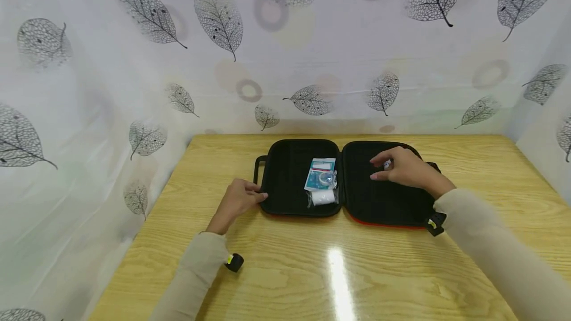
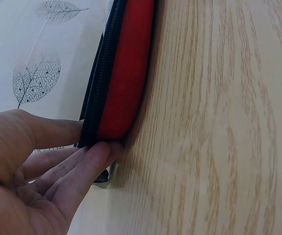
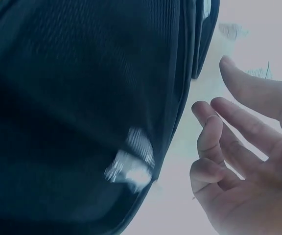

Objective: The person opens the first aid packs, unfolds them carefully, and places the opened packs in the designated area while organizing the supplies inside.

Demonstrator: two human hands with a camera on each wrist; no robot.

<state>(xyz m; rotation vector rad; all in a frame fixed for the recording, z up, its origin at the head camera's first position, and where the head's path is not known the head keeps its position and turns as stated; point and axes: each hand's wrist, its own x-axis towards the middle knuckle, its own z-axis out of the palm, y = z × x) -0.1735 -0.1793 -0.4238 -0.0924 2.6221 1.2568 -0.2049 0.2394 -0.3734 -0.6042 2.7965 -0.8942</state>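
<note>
A black-lined zip case with a red outer shell lies spread wide on the table. My left hand pinches its near left corner, thumb at the zipper edge and fingers beneath. Over the other half of the case hovers my right hand, thumb and fingers apart, nothing between them. A small clear-wrapped item lies in that half, partly hidden by the right hand in the head view. In the left half are a blue and white packet and a wrapped white roll.
The case rests on a wood-grain table, toward its back edge. A black carry handle sticks out at the case's left side. Behind the table hangs a pale curtain printed with leaves.
</note>
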